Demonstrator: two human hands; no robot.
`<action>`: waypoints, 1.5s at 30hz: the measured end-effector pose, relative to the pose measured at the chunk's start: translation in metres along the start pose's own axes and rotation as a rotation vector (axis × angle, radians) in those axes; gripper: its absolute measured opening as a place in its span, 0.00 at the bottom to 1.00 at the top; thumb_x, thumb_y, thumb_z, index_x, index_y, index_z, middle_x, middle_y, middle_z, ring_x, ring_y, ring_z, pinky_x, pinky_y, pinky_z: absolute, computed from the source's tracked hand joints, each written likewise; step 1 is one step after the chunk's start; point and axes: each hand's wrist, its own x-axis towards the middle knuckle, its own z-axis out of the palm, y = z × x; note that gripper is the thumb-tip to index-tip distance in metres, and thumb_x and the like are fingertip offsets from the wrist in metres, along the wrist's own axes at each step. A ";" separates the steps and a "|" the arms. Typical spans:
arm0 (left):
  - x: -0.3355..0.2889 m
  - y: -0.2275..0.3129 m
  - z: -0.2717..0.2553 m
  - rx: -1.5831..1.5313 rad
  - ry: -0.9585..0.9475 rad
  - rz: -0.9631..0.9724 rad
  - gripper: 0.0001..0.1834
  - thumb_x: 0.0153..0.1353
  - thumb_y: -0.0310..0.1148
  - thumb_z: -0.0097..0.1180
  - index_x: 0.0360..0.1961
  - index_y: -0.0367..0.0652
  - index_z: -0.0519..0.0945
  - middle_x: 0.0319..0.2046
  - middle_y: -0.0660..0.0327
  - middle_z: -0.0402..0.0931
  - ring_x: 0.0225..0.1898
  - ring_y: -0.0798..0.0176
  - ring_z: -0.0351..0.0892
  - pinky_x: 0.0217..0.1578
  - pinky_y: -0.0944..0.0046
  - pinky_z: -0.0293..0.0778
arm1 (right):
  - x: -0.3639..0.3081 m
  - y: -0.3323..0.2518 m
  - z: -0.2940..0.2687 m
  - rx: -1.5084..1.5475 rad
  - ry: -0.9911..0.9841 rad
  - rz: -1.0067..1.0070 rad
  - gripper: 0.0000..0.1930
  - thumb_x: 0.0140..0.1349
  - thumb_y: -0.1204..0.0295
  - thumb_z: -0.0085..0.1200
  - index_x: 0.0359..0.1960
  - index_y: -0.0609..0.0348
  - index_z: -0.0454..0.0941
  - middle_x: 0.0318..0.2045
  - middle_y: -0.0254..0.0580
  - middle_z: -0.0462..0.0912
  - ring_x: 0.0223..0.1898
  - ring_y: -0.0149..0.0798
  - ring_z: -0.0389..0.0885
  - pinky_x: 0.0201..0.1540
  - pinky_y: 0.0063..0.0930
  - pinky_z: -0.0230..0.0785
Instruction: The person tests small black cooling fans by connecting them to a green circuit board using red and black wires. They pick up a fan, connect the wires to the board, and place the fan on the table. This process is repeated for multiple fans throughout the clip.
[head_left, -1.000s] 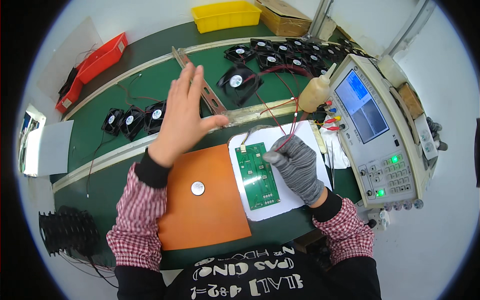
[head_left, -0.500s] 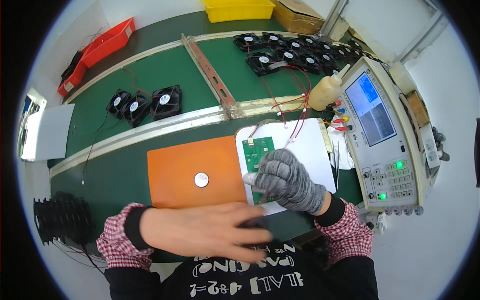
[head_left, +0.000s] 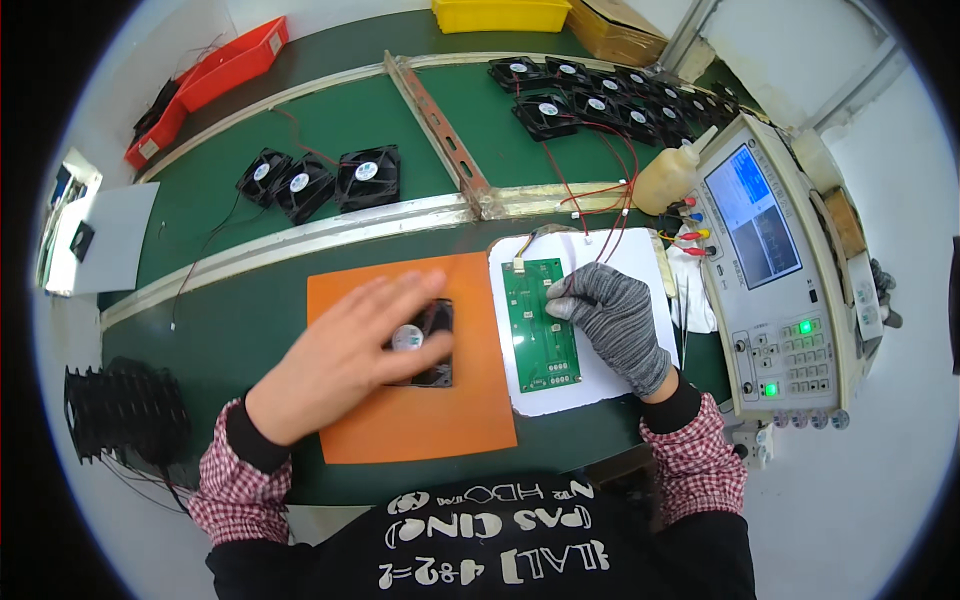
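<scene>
A square black fan (head_left: 436,372) with a pale round centre lies on the orange mat (head_left: 430,430). My bare left hand (head_left: 360,345) is over its left side, fingers spread and thumb across the fan, hiding part of it. Beside the mat, a green circuit board (head_left: 540,345) rests on a white sheet (head_left: 640,285). My gloved right hand (head_left: 612,315) leans over the board's right edge, thumb and fingertips pinched together. Red wires (head_left: 607,243) run down close to this hand; what the pinch holds is hidden.
More black fans (head_left: 545,115) stand at the back right, three (head_left: 303,188) at the back left. A bottle (head_left: 665,180) and a test instrument (head_left: 755,220) flank the sheet's right. Further away are a slotted metal bar (head_left: 435,125), red bins (head_left: 230,68) and a yellow bin (head_left: 500,15).
My left hand has moved up and away from me onto the mat, where a fan now lies. My right hand has shifted right, uncovering more of the board. The view has shifted slightly.
</scene>
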 end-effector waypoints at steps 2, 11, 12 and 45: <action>-0.004 -0.013 0.007 -0.003 0.128 -0.122 0.24 0.54 0.26 0.54 0.54 0.52 0.75 0.64 0.50 0.63 0.59 0.49 0.70 0.61 0.52 0.67 | 0.002 0.002 -0.001 -0.045 -0.021 -0.043 0.05 0.53 0.78 0.64 0.32 0.61 0.84 0.29 0.40 0.79 0.34 0.37 0.80 0.41 0.29 0.73; -0.005 0.010 0.039 -0.434 0.084 -0.279 0.56 0.36 0.45 0.77 0.66 0.36 0.62 0.53 0.50 0.66 0.54 0.45 0.63 0.56 0.50 0.60 | 0.003 0.008 0.001 -0.076 -0.055 -0.114 0.08 0.49 0.83 0.62 0.33 0.59 0.84 0.31 0.41 0.80 0.34 0.40 0.80 0.42 0.30 0.74; -0.004 0.010 0.039 -0.431 0.079 -0.274 0.56 0.37 0.45 0.77 0.66 0.36 0.61 0.52 0.50 0.66 0.54 0.45 0.63 0.56 0.50 0.60 | 0.004 0.010 0.000 -0.095 -0.063 -0.139 0.09 0.49 0.83 0.62 0.33 0.59 0.84 0.31 0.41 0.80 0.34 0.41 0.80 0.42 0.31 0.74; -0.049 0.035 -0.081 -2.497 -0.095 -0.160 0.18 0.69 0.35 0.49 0.49 0.27 0.73 0.38 0.34 0.77 0.42 0.39 0.79 0.39 0.43 0.77 | 0.007 0.012 -0.005 -0.249 -0.107 -0.247 0.10 0.50 0.80 0.62 0.35 0.54 0.85 0.29 0.40 0.80 0.33 0.42 0.81 0.40 0.32 0.75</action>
